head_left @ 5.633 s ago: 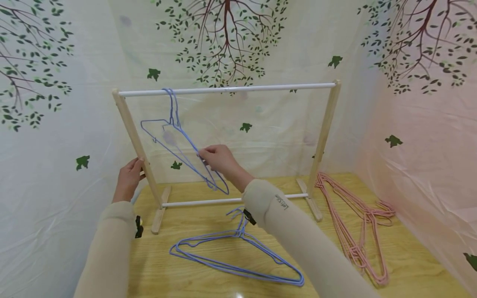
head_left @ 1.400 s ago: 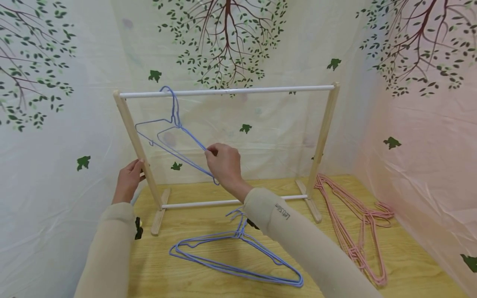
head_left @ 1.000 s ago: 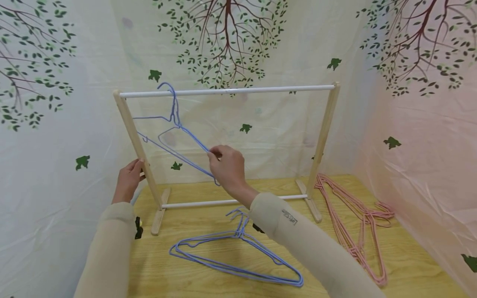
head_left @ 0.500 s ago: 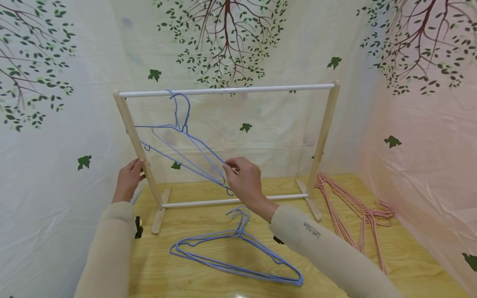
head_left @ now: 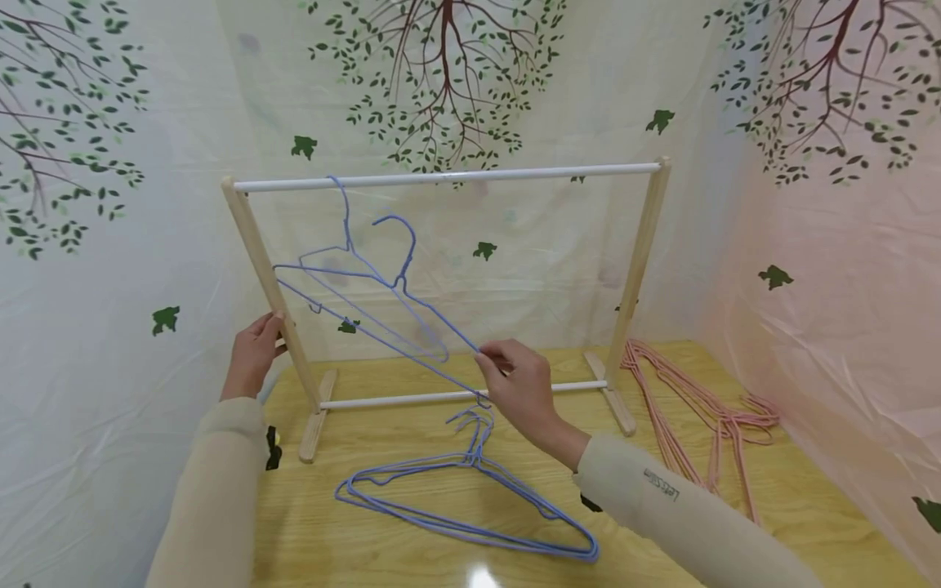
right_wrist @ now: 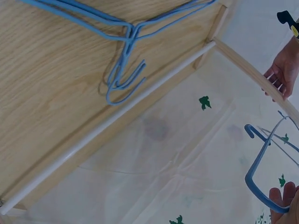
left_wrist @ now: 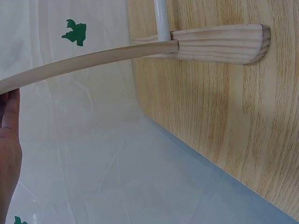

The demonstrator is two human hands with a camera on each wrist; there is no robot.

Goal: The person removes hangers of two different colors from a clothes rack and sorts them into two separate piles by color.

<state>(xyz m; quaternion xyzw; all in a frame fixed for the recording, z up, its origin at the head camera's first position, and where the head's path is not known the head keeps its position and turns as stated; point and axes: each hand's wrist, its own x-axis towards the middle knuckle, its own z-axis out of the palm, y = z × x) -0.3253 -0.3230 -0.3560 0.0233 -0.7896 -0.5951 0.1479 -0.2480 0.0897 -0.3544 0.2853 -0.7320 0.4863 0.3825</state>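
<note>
My right hand pinches the right shoulder of a blue wire hanger. This hanger's hook is free in the air, below the white top rod of a small clothes rack. Behind it, another blue hanger hangs by its hook from the rod. At the left side, my left hand holds the rack's wooden post between thumb and fingers. In the left wrist view the fingers lie against the post's edge. The right wrist view shows the held hanger by the right fingertips.
Several blue hangers lie stacked on the wood-grain table in front of the rack. A pile of pink hangers is by the rack's right foot. Leaf-printed sheets enclose the table at the back and sides.
The held hanger's hook has come off the rod. My right hand has brought it down, right and nearer; the other hanger stays on the rod. My left hand keeps its place on the post.
</note>
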